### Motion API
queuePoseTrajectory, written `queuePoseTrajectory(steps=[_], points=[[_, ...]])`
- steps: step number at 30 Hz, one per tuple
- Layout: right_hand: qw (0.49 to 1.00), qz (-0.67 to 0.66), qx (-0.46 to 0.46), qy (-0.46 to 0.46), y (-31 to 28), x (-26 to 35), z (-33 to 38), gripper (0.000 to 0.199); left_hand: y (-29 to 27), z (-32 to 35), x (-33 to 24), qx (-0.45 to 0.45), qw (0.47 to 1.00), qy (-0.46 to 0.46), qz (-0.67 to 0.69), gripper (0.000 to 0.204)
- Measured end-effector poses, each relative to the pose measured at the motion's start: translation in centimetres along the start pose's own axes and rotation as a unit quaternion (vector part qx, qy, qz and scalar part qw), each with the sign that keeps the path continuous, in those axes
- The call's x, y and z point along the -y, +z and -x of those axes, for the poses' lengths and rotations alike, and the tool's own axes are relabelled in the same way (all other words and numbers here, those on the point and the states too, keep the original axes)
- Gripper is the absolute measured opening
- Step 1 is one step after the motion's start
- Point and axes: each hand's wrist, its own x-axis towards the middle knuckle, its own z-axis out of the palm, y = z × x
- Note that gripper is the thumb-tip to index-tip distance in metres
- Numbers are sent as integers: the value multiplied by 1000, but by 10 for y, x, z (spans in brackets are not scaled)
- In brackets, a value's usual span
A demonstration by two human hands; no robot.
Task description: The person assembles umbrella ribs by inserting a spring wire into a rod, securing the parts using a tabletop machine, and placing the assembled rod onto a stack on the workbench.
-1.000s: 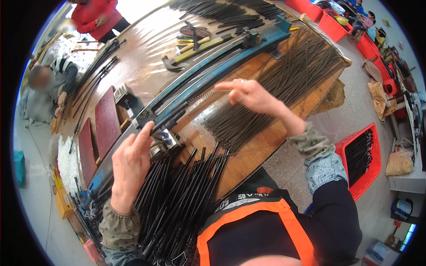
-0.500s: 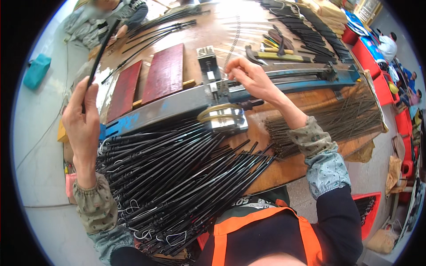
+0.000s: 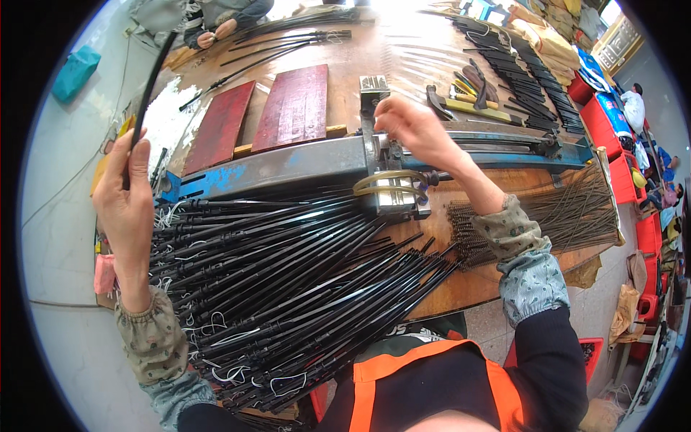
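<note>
In my left hand [image 3: 129, 183], raised at the left, a thin black rod [image 3: 152, 83] stands up between thumb and fingers, its top tilted to the right. My right hand [image 3: 414, 129] is over the metal clamping fixture [image 3: 389, 194] on the blue-grey bench rail [image 3: 288, 167]. Its fingers are curled together near the fixture's upright plate; what they pinch, if anything, is blurred. A yellowish hose loop [image 3: 385, 180] lies around the fixture's near block. Below the rail, many black rods [image 3: 288, 252] with white cords are piled.
Two dark red boards [image 3: 295, 108] lie beyond the rail. A hammer [image 3: 468, 108] and other hand tools rest at the far right, near rows of black rods [image 3: 504, 79]. Long metal springs [image 3: 533, 209] lie at the right. Across the table sits another person [image 3: 223, 25].
The view has shifted, so the table sits further right in the picture. My right hand has lifted slightly from the fixture; the long spring seen extending beyond it is now indistinct. My left hand keeps the rod.
</note>
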Motion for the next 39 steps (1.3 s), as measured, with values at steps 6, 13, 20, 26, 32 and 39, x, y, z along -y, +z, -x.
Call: queuePoseTrajectory(steps=[6, 13, 20, 26, 32, 39], points=[[992, -74, -76, -66, 12, -18, -6, 12, 25, 23, 2, 103, 994, 24, 34, 24], [993, 81, -23, -88, 18, -24, -15, 13, 38, 34, 2, 144, 988, 25, 42, 24], [931, 314, 170, -78, 41, 3, -36, 12, 49, 30, 16, 153, 987, 31, 37, 25], [908, 401, -55, -105, -54, -79, 44, 9, 56, 21, 51, 195, 978, 79, -13, 24], [838, 541, -78, -13, -179, -111, 129, 6, 120, 29, 23, 302, 941, 145, -41, 22], [838, 539, -78, 14, -196, -150, 159, 8, 240, 36, -60, 305, 919, 237, 76, 20]])
